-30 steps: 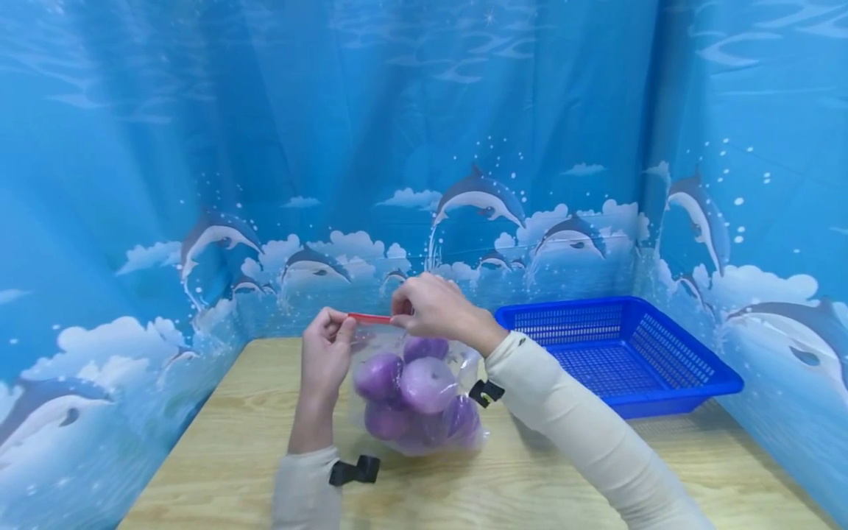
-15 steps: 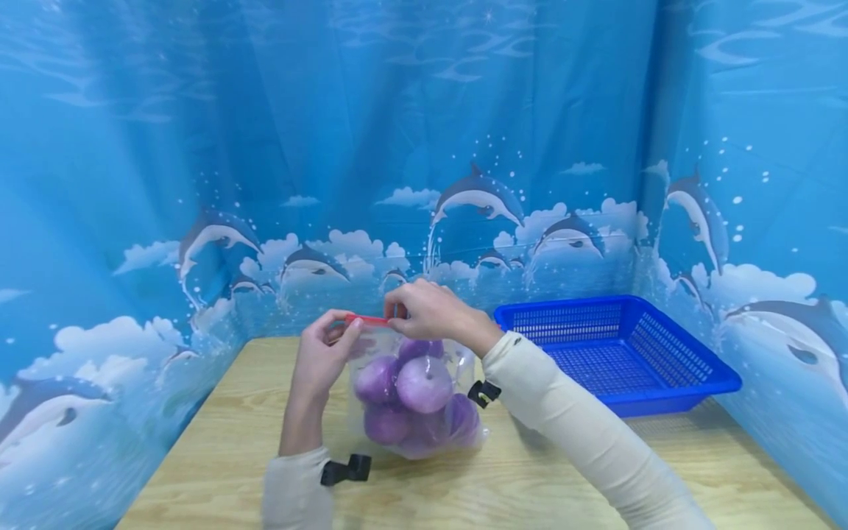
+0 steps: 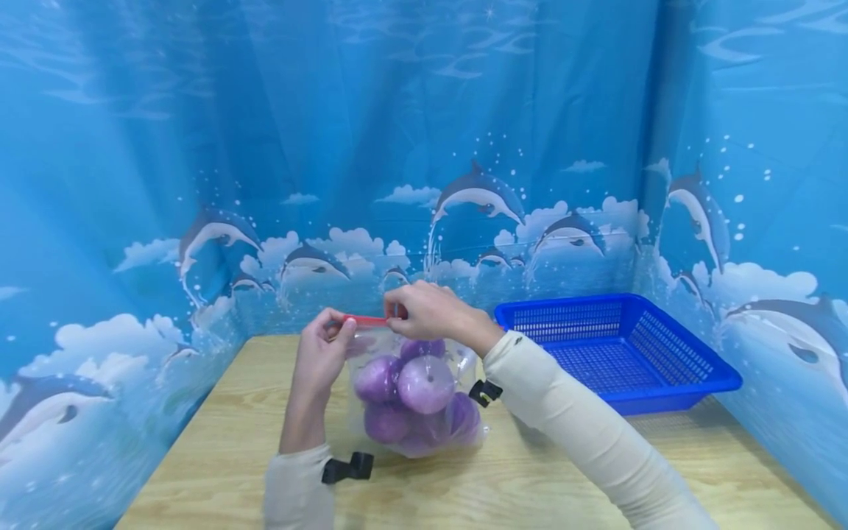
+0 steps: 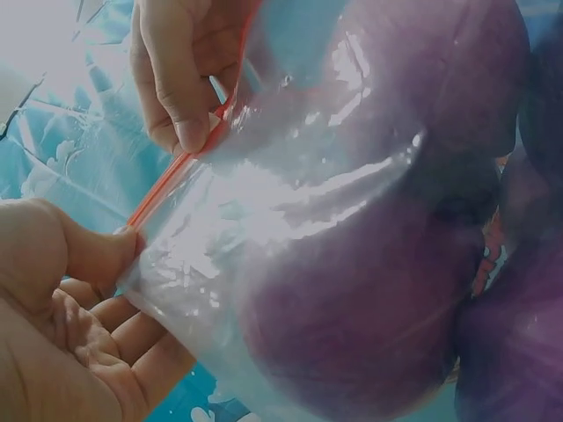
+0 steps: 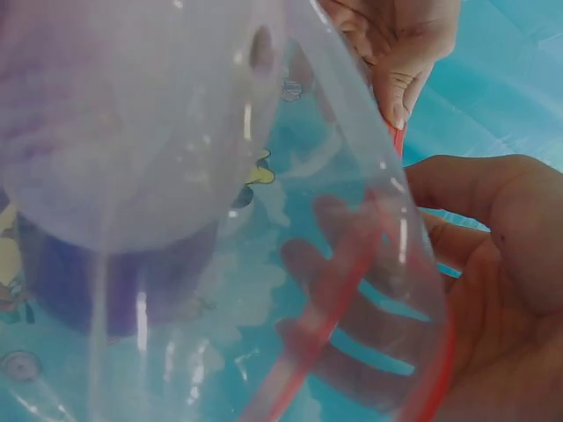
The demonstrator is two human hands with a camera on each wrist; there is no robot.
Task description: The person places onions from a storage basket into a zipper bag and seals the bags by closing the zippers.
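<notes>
In the head view a clear zip bag (image 3: 364, 350) stands on the table, filled with several round purple things (image 3: 426, 385) that look like onions or fruit. Its red zip strip (image 3: 366, 321) runs along the top. My left hand (image 3: 321, 357) pinches the strip's left end between thumb and fingers. Farther right along the strip, my right hand (image 3: 437, 315) pinches it too. The left wrist view shows my left thumb on the bag's corner and the right fingertips (image 4: 192, 132) on the strip. In the right wrist view the red strip (image 5: 339, 281) parts into two lines beside my right hand (image 5: 506, 255).
A blue plastic basket (image 3: 689, 403) with slotted walls stands at the right of the wooden table (image 3: 232, 442), behind the right forearm. A blue curtain (image 3: 371, 110) printed with dolphins surrounds the table. Each wrist wears a black mount (image 3: 347, 468).
My left hand drew slightly left and its thumb shifted along the strip, over and back. The right hand moved a little left and down. The bag stays in nearly the same place.
</notes>
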